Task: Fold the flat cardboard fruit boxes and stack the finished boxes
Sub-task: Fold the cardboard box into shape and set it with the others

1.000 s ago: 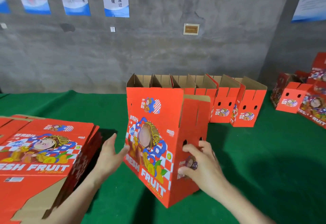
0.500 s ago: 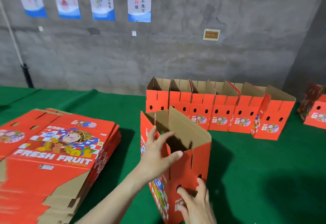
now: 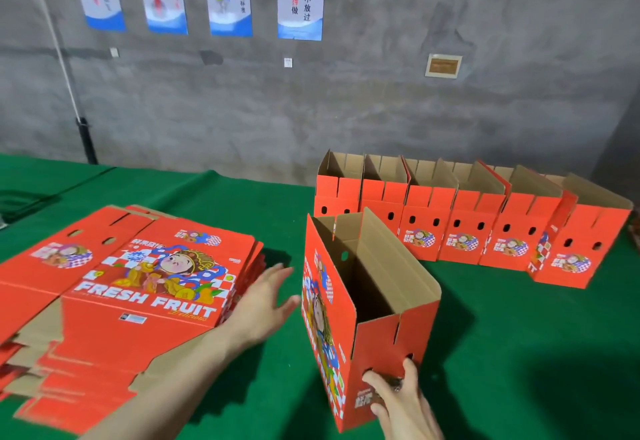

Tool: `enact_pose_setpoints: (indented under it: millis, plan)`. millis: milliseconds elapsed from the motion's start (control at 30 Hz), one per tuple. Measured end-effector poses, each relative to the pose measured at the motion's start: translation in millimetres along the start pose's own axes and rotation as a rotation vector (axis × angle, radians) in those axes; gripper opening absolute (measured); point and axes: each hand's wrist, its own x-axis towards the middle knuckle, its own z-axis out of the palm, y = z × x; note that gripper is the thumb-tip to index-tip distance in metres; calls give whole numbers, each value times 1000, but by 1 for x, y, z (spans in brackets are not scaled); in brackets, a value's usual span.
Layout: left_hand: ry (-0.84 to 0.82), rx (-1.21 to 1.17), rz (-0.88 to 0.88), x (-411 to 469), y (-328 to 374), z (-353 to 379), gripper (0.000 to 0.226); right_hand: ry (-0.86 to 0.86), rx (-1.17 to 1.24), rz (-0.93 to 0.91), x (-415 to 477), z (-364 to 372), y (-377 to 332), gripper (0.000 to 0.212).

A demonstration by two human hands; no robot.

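My right hand (image 3: 401, 405) curls its fingers (image 3: 375, 382) into the end holes of the erected fruit box (image 3: 388, 342) standing on the counter (image 3: 519, 353). My left hand (image 3: 266, 304) hovers flat, holding nothing. Folding looks finished, so next I should set it by the finished row (image 3: 467, 228).

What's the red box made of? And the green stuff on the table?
The open fruit box looks like corrugated cardboard: plain brown inside, with a slightly shiny red print outside. The green table cover looks like felt or a similar matte cloth; I can't tell exactly.
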Motion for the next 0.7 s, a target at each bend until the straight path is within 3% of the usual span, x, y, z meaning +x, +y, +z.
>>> enact_pose_setpoints:
  millis: [100, 267, 500, 700]
  plan:
    - [-50, 252, -307, 12, -54, -17, 62, 41, -15, 55, 11, 2, -18, 41]
    - [-152, 458, -447, 31, -117, -39, 58, 162, -53, 33, 50, -11, -46, 49]
    - [-330, 661, -476, 55, -164, -58, 70, 205, -100, -17, 106, -41, -95, 59]
    - [-366, 941, -292, 83, -167, -62, 69, 383, -62, -141, 162, -67, -135, 55]
